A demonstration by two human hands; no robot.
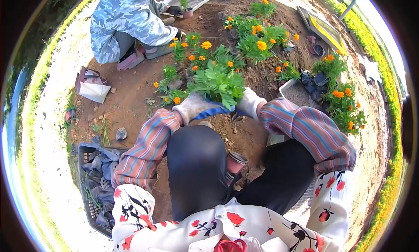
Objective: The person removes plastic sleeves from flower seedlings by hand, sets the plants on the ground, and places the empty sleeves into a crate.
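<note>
In the head view, a leafy green marigold plant (219, 84) is held in front of my knees, between my two hands. My left hand (197, 108), in a white work glove with blue palm, is closed around its lower left side. On the plant's right is my right hand (249, 102), gloved likewise and closed against its base; leaves cover most of those fingers. The roots are hidden by the gloves and foliage. Just beyond stand orange-flowered marigolds (262, 44) on brown soil (144, 92).
A person in a camouflage top (126, 23) crouches at upper left, a dark-gloved hand at a small pot (187, 13). A black crate (83, 182) of crumpled plastic pots lies left. Stacked pots (236, 161) sit between my knees. A mesh tray (291, 92) with marigolds is right.
</note>
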